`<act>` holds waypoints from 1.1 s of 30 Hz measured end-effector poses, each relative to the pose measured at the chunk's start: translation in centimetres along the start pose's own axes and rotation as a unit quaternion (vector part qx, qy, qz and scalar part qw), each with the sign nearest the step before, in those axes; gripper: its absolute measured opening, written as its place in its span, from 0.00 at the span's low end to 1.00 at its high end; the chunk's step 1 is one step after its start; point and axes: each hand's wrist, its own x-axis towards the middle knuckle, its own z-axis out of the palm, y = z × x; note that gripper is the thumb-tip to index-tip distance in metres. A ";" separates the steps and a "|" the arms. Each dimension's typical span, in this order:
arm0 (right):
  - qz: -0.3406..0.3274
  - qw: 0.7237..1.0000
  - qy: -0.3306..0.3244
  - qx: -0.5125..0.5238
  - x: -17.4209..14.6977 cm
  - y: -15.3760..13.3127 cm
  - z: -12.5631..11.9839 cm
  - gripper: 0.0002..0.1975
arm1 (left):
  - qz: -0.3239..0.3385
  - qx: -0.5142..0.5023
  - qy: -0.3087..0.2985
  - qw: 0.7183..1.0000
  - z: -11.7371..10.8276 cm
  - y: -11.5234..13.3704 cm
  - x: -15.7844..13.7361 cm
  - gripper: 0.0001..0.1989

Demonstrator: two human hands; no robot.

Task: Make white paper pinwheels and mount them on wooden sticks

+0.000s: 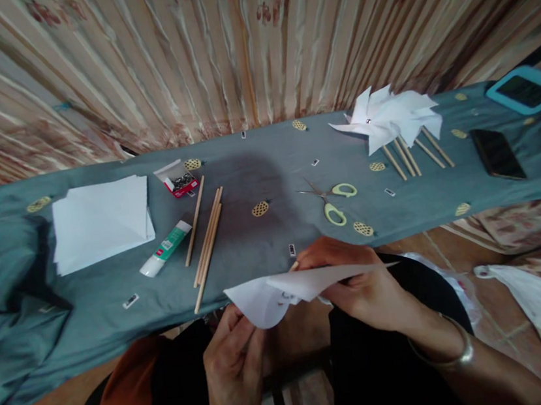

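A white paper pinwheel is held above my lap, just off the table's front edge, and I see it nearly edge-on. My left hand pinches its lower left edge between thumb and fingers. My right hand is closed behind the paper at the right, partly hidden by a blade. The tip of a wooden stick shows by the right fingers; the rest is hidden. Loose wooden sticks lie on the table, beside a glue stick and a red box of small metal pins.
Stacked white paper lies at the left on the grey-green cloth. Open scissors lie right of centre. Farther right are several finished pinwheels, a phone and a blue-framed tablet. A curtain hangs behind.
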 end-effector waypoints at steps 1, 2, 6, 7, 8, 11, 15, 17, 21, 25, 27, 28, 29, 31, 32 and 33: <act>0.030 1.000 -0.004 0.006 0.1 0.0 0.0 0.04 | 0.003 0.000 -0.003 1.000 0.0 -0.1 -0.1 0.09; 0.062 0.998 -0.009 0.014 0.2 0.0 0.0 0.04 | 0.005 -0.001 -0.005 1.000 0.1 -0.1 -0.1 0.10; 0.163 0.982 -0.045 0.084 0.9 0.0 0.1 0.09 | 0.025 0.008 0.006 1.000 0.4 -0.3 -0.1 0.11; 0.177 0.977 -0.054 0.101 1.0 0.0 0.2 0.09 | 0.036 0.013 0.012 0.999 0.4 -0.3 0.0 0.11; 0.184 0.975 -0.059 0.113 1.2 0.1 0.2 0.09 | 0.044 0.016 0.018 0.999 0.3 -0.2 0.1 0.10; 0.195 0.971 -0.061 0.125 1.4 0.1 0.3 0.09 | 0.039 0.006 0.019 0.999 0.0 0.5 0.3 0.10; 0.241 0.958 -0.062 0.145 1.6 0.0 0.3 0.12 | 0.003 -0.024 0.005 1.000 -0.7 1.4 0.4 0.09; 0.252 0.953 -0.060 0.156 1.6 -0.3 0.3 0.13 | -0.017 -0.041 -0.003 0.999 -1.0 1.7 0.4 0.09; 0.260 0.947 -0.051 0.182 1.8 -1.0 0.1 0.13 | -0.081 -0.090 -0.030 0.992 -1.7 2.0 0.2 0.08; 0.272 0.944 -0.054 0.180 2.0 -1.4 0.1 0.14 | -0.119 -0.117 -0.050 0.985 -2.3 2.3 0.3 0.09; 0.276 0.942 -0.055 0.184 2.0 -1.4 0.1 0.15 | -0.128 -0.119 -0.056 0.983 -2.5 2.5 0.5 0.09; 0.276 0.941 -0.054 0.189 2.0 -1.4 0.2 0.16 | -0.131 -0.120 -0.059 0.982 -2.7 2.6 0.7 0.09; 0.276 0.940 -0.054 0.193 2.0 -1.4 0.3 0.16 | -0.134 -0.121 -0.063 0.981 -2.8 2.8 0.8 0.09; 0.271 0.940 -0.048 0.199 2.0 -1.4 0.4 0.17 | -0.141 -0.131 -0.067 0.979 -3.0 3.0 1.0 0.09; 0.268 0.941 -0.047 0.201 2.1 -1.4 0.4 0.17 | -0.146 -0.137 -0.069 0.977 -3.1 3.1 1.1 0.09; 0.265 0.942 -0.047 0.202 2.1 -1.4 0.4 0.17 | -0.152 -0.143 -0.071 0.975 -3.2 3.2 1.2 0.09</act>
